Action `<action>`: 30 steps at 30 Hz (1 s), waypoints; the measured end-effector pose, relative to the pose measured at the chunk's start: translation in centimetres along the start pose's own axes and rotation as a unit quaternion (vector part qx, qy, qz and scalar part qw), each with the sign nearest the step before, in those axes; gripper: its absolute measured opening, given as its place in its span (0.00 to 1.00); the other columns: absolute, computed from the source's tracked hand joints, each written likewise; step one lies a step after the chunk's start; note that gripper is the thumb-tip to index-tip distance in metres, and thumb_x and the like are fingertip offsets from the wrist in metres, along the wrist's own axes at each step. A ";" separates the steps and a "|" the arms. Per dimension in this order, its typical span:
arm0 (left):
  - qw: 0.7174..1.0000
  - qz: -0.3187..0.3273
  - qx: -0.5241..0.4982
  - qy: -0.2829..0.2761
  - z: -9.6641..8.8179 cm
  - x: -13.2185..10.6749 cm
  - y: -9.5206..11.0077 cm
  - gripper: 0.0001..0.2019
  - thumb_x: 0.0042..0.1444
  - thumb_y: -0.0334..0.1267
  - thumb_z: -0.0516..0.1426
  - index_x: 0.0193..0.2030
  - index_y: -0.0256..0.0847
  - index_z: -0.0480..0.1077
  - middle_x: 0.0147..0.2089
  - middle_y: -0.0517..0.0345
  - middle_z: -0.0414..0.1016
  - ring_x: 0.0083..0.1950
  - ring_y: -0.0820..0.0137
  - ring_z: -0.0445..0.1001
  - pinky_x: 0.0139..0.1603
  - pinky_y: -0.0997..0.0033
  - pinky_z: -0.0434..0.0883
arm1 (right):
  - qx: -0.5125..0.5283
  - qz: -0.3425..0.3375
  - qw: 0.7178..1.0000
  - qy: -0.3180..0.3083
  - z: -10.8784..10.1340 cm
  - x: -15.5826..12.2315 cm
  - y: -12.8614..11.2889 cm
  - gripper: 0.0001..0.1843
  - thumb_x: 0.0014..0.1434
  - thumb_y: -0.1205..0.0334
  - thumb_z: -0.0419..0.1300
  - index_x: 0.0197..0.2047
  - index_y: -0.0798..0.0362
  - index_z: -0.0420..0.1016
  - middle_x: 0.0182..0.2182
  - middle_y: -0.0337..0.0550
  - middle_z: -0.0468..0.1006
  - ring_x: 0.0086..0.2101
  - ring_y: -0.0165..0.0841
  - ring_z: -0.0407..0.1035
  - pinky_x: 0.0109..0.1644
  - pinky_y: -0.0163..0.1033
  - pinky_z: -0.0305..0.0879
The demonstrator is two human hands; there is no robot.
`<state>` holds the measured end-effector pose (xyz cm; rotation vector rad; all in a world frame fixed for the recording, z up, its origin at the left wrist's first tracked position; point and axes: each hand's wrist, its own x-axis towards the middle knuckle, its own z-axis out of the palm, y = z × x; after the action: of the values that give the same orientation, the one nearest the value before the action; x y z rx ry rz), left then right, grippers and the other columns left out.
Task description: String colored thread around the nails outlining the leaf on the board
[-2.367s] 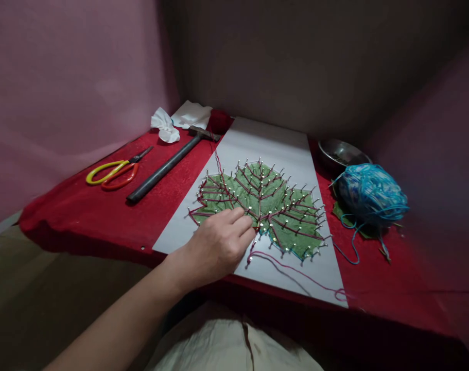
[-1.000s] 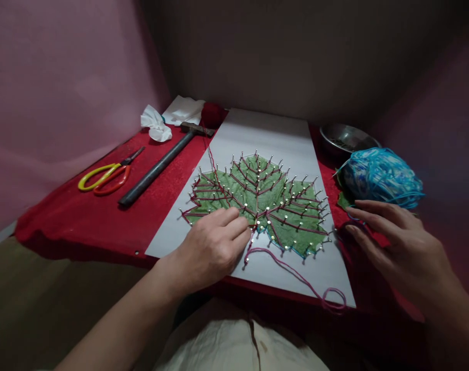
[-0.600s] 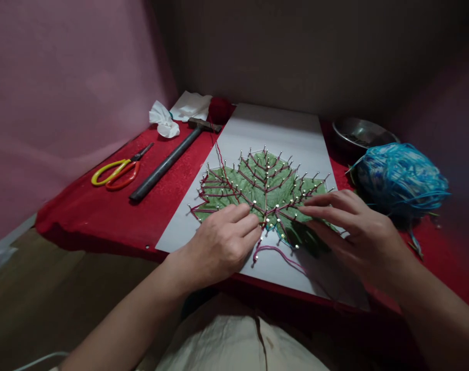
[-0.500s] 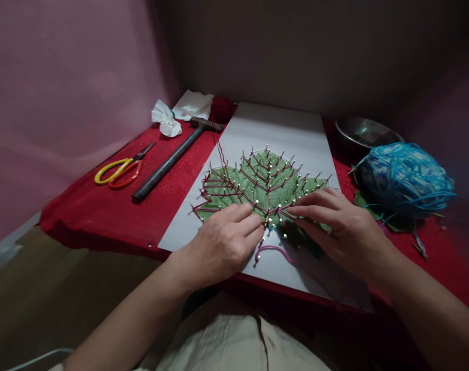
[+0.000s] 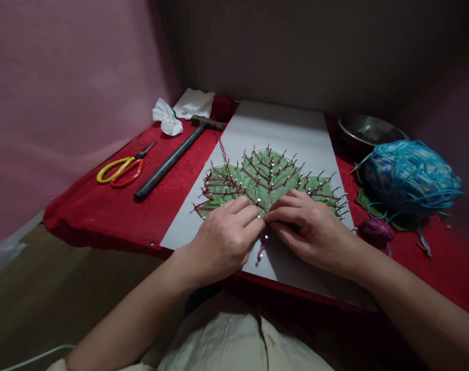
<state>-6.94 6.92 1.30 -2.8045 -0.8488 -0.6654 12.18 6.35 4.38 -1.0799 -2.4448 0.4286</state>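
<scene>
A white board (image 5: 273, 123) lies on the red cloth and carries a green leaf (image 5: 265, 178) ringed with nails and laced with dark red thread (image 5: 253, 178). My left hand (image 5: 222, 242) rests at the leaf's near edge, fingers curled and pinched at the leaf's base. My right hand (image 5: 315, 232) meets it there, fingertips pressed together on the red thread by the nails. A short loop of thread (image 5: 260, 252) hangs just below both hands.
A hammer (image 5: 168, 159) and yellow-orange scissors (image 5: 120, 169) lie left of the board. Crumpled tissue (image 5: 165, 117) and a red yarn ball (image 5: 222, 105) sit at the back. A metal bowl (image 5: 367, 131), a blue yarn ball (image 5: 410, 175) and a small purple yarn ball (image 5: 375, 230) are on the right.
My right hand came in from the right by the blue yarn and moved left across the leaf to meet my left hand. The loose thread on the board has been drawn in.
</scene>
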 end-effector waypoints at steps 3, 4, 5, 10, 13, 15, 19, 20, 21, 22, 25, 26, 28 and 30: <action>1.000 -0.024 -0.008 0.009 -0.1 0.1 0.2 0.08 0.59 0.29 0.50 0.30 0.36 0.67 0.31 0.54 0.66 0.35 0.67 0.60 0.36 0.66 0.63 | -0.013 0.003 1.000 -0.009 0.0 0.0 -0.1 0.11 0.55 0.73 0.53 0.33 0.55 0.76 0.29 0.46 0.74 0.35 0.35 0.61 0.40 0.42 0.57; 0.999 -0.033 -0.011 0.013 -0.2 0.1 0.3 0.08 0.59 0.29 0.50 0.30 0.36 0.67 0.31 0.54 0.66 0.36 0.67 0.60 0.37 0.66 0.63 | -0.016 0.005 1.000 -0.005 0.0 -0.1 -0.1 0.11 0.54 0.74 0.53 0.33 0.55 0.76 0.29 0.45 0.74 0.35 0.35 0.61 0.40 0.42 0.57; 0.999 -0.041 -0.014 0.016 -0.3 0.2 0.4 0.09 0.59 0.30 0.50 0.30 0.36 0.67 0.31 0.53 0.66 0.36 0.67 0.60 0.37 0.66 0.63 | -0.016 0.010 1.000 0.003 -0.1 -0.1 -0.1 0.12 0.54 0.74 0.53 0.34 0.55 0.76 0.29 0.45 0.74 0.35 0.35 0.62 0.40 0.42 0.57; 0.997 -0.070 -0.031 0.002 -0.6 0.4 0.7 0.10 0.60 0.30 0.49 0.30 0.36 0.68 0.32 0.53 0.67 0.37 0.67 0.61 0.40 0.65 0.64 | -0.005 0.036 0.998 0.042 -0.2 -0.4 -0.2 0.13 0.53 0.76 0.53 0.40 0.56 0.74 0.31 0.43 0.76 0.34 0.34 0.64 0.39 0.41 0.58; 0.996 -0.081 -0.040 -0.011 -0.7 0.5 0.8 0.11 0.61 0.31 0.48 0.31 0.36 0.68 0.32 0.53 0.68 0.37 0.67 0.61 0.42 0.65 0.64 | -0.006 0.045 0.998 0.034 0.1 -0.3 -0.2 0.12 0.52 0.75 0.53 0.38 0.57 0.74 0.29 0.43 0.75 0.32 0.34 0.64 0.38 0.40 0.58; 0.995 -0.090 -0.036 -0.017 -0.9 0.6 0.9 0.11 0.61 0.31 0.48 0.30 0.36 0.68 0.32 0.53 0.68 0.37 0.66 0.61 0.41 0.65 0.64 | 0.000 0.062 0.997 0.038 0.3 -0.2 -0.1 0.11 0.52 0.74 0.53 0.38 0.57 0.74 0.29 0.43 0.75 0.32 0.34 0.65 0.38 0.40 0.59; 0.995 -0.097 0.004 -0.036 -1.7 0.8 1.2 0.10 0.59 0.30 0.49 0.30 0.37 0.68 0.32 0.53 0.68 0.38 0.64 0.61 0.39 0.64 0.64 | 0.025 0.114 0.992 0.044 0.4 0.0 -0.2 0.10 0.52 0.73 0.53 0.36 0.56 0.73 0.30 0.43 0.76 0.33 0.34 0.68 0.39 0.39 0.61; 0.994 -0.094 0.015 -0.044 -2.0 0.9 1.2 0.09 0.59 0.30 0.49 0.30 0.37 0.68 0.32 0.53 0.68 0.38 0.64 0.61 0.39 0.64 0.64 | 0.033 0.128 0.990 0.046 0.4 0.0 -0.3 0.11 0.52 0.73 0.53 0.37 0.56 0.73 0.30 0.43 0.76 0.33 0.34 0.68 0.39 0.39 0.62; 0.994 -0.092 0.025 -0.055 -2.3 0.9 1.2 0.08 0.58 0.30 0.49 0.30 0.37 0.68 0.32 0.53 0.68 0.38 0.63 0.62 0.39 0.64 0.64 | 0.043 0.139 0.988 0.048 0.4 0.0 -0.3 0.11 0.52 0.73 0.53 0.37 0.56 0.73 0.30 0.43 0.76 0.33 0.33 0.69 0.38 0.39 0.62; 0.993 -0.091 0.033 -0.069 -2.6 0.9 1.2 0.08 0.58 0.30 0.50 0.31 0.38 0.68 0.33 0.53 0.69 0.38 0.63 0.62 0.39 0.64 0.64 | 0.055 0.151 0.986 0.049 0.5 0.0 -0.2 0.12 0.52 0.72 0.53 0.39 0.55 0.73 0.30 0.42 0.77 0.32 0.33 0.69 0.38 0.38 0.63; 0.988 -0.091 0.039 -0.115 -3.6 0.9 1.1 0.06 0.58 0.31 0.50 0.32 0.38 0.67 0.32 0.54 0.70 0.38 0.63 0.64 0.37 0.65 0.64 | 0.106 0.183 0.976 0.054 0.5 -0.2 0.0 0.14 0.52 0.72 0.52 0.41 0.54 0.71 0.29 0.41 0.78 0.31 0.32 0.71 0.37 0.37 0.64; 0.987 -0.094 0.035 -0.128 -4.0 0.8 1.0 0.06 0.58 0.33 0.51 0.32 0.38 0.67 0.32 0.55 0.70 0.37 0.63 0.65 0.35 0.66 0.64 | 0.126 0.194 0.971 0.055 0.6 -0.3 0.1 0.14 0.52 0.72 0.52 0.41 0.54 0.71 0.30 0.40 0.78 0.31 0.32 0.71 0.37 0.37 0.64; 0.982 -0.100 0.022 -0.156 -4.7 0.8 0.6 0.07 0.58 0.35 0.51 0.32 0.38 0.68 0.31 0.56 0.71 0.35 0.65 0.66 0.31 0.68 0.62 | 0.167 0.210 0.962 0.057 0.7 -0.3 0.2 0.14 0.52 0.72 0.51 0.41 0.54 0.71 0.31 0.40 0.79 0.32 0.31 0.72 0.37 0.36 0.65; 0.974 -0.108 0.008 -0.198 -5.4 1.0 0.0 0.08 0.58 0.36 0.52 0.30 0.39 0.69 0.29 0.57 0.71 0.31 0.67 0.67 0.28 0.70 0.59 | 0.197 0.218 0.954 0.055 0.7 -0.3 0.4 0.15 0.51 0.73 0.50 0.41 0.54 0.70 0.31 0.40 0.79 0.32 0.31 0.72 0.36 0.35 0.65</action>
<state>-8.17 6.06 6.57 -2.8997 -1.2307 -0.1145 12.24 6.28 3.55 -1.4085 -1.8996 0.9228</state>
